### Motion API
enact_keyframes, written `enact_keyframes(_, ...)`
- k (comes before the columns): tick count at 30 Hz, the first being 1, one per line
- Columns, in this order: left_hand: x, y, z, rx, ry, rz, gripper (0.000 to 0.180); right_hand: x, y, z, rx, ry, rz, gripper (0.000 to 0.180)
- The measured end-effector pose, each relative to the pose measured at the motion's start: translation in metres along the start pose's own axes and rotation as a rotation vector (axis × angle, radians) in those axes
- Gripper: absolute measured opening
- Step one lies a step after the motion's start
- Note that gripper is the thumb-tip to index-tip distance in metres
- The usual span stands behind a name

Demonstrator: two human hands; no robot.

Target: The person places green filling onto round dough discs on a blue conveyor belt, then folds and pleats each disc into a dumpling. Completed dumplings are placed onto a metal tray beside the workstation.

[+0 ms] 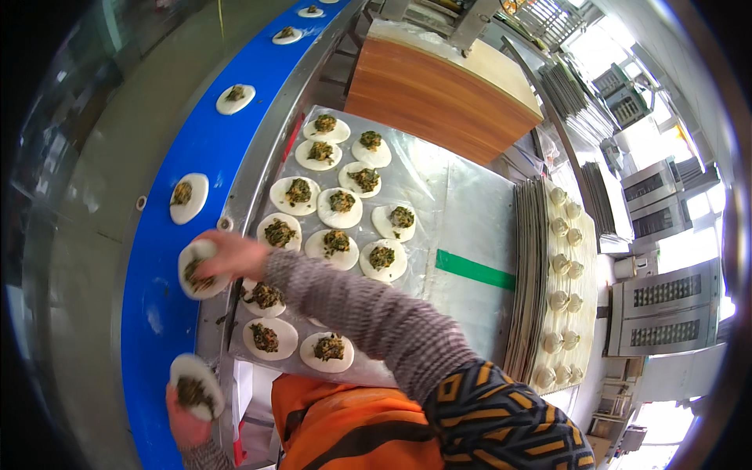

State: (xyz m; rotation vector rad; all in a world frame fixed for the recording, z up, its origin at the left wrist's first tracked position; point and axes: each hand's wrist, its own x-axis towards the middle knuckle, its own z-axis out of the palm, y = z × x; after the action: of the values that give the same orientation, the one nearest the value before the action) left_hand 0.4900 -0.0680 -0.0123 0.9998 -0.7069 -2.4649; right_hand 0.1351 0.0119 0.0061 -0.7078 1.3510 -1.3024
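Filled dough round (202, 270) pinched by right hand (235, 254) at blue belt (168, 157); left hand (186, 423) cups another round (196, 388). Lift level, filling upward.

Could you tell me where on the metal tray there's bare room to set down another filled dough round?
The right half of the metal tray is bare, around the green tape strip, up to the stacked trays. The left half is crowded with filled dough rounds, and the right hand reaches across it.

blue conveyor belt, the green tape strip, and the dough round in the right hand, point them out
blue conveyor belt (160, 313), head view, bare blue surface between the two hands
green tape strip (475, 271), head view, middle of the strip
dough round (202, 270), head view, its filled centre by the right hand (233, 254)
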Motion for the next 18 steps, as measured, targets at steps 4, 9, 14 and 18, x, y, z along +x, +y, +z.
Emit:
enact_keyframes(4,0.077,-0.042,0.163,0.304,-0.425,-0.166,0.039,-0.104,-0.019,-0.14,0.052,0.195,-0.171,0.068)
enact_keyframes(9,0.173,-0.126,0.329,0.297,-0.719,-0.498,0.036,-0.212,-0.011,-0.282,0.141,0.748,0.007,0.054)
enact_keyframes(14,0.25,-0.224,0.434,0.634,-0.836,-0.576,0.04,-0.223,0.006,-0.368,0.229,0.719,-0.016,0.042)
enact_keyframes(18,0.28,-0.28,0.451,1.198,-0.983,-0.346,0.04,-0.203,0.027,-0.407,0.051,0.773,0.16,0.039)
